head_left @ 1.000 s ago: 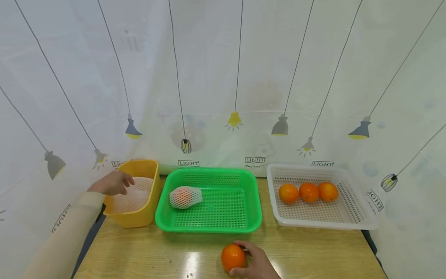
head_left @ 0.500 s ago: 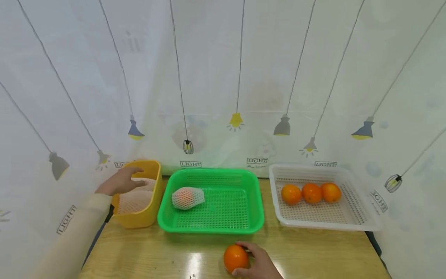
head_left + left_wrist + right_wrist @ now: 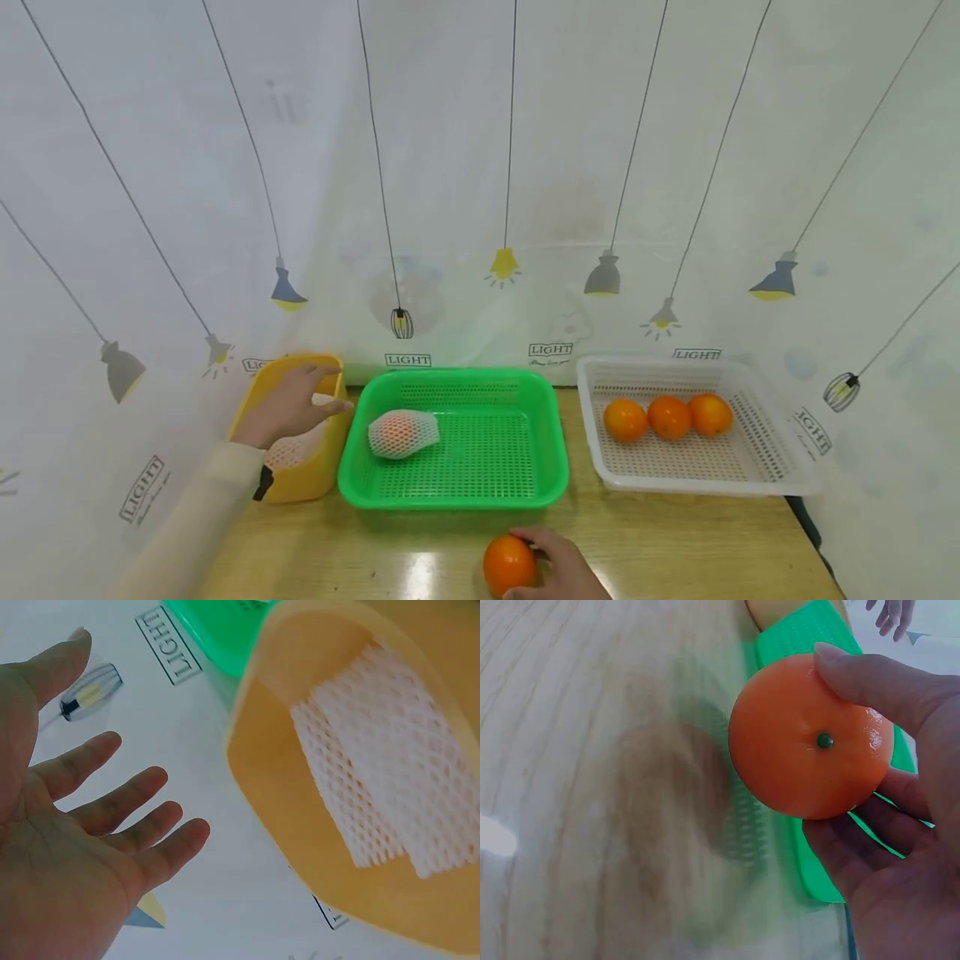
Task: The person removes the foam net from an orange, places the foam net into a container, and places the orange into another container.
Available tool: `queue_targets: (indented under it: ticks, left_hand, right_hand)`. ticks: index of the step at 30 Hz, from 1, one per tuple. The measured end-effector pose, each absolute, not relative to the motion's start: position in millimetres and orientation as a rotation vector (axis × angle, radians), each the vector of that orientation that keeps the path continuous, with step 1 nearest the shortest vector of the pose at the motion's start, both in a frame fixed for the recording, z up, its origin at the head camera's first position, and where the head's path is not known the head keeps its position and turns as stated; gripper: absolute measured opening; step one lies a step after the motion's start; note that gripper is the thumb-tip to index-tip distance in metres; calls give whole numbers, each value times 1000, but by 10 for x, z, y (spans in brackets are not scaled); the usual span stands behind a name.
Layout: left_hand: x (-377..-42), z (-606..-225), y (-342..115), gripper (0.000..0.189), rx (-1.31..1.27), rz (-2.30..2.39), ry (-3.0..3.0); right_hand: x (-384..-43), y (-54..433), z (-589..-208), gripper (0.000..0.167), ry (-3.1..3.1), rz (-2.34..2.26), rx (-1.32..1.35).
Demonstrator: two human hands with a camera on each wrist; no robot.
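Note:
My right hand (image 3: 562, 568) grips an orange (image 3: 509, 565) close over the front of the table. In the right wrist view the thumb curls over the orange (image 3: 802, 742), and its green stem end shows. My left hand (image 3: 291, 407) is above the yellow bin (image 3: 318, 479), palm bare. The left wrist view shows the left hand (image 3: 90, 825) with fingers spread and nothing in them. White foam fruit nets (image 3: 405, 765) lie inside the bin. Part of the bin is hidden by the left hand in the head view.
A green basket (image 3: 450, 502) stands in the middle, holding one fruit in a foam net (image 3: 401, 433). To its right a white basket (image 3: 750, 467) contains three oranges (image 3: 670, 417). A white printed curtain (image 3: 465, 167) hangs behind them. Wooden table (image 3: 675, 542) stretches in front.
My left hand has moved right and up over the yellow bin, its fingers now nearer the right rim. The right hand keeps its grip on the orange in nearly the same place.

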State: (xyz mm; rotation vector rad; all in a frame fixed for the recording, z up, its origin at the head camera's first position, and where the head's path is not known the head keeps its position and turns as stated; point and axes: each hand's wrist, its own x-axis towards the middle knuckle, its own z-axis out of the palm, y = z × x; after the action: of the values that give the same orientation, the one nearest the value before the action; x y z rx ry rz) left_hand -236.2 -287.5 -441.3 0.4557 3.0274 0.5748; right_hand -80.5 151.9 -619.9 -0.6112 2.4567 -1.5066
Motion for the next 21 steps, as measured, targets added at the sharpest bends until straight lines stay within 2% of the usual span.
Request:
queue_targets:
  ticks: [6, 10, 21]
  left_hand:
    - [-2257, -4433, -2644, 67, 472, 704, 2954]
    - [-2200, -4548, -2461, 65, 542, 703, 2976]
    - [-1897, -4947, -2001, 60, 629, 796, 2908]
  right_hand:
    - [-815, 1581, -6007, 70, 2371, -1517, -529]
    - [-826, 1671, -5834, 66, 2383, -1523, -566]
    - [-928, 1934, -5479, 68, 2618, -1543, -642]
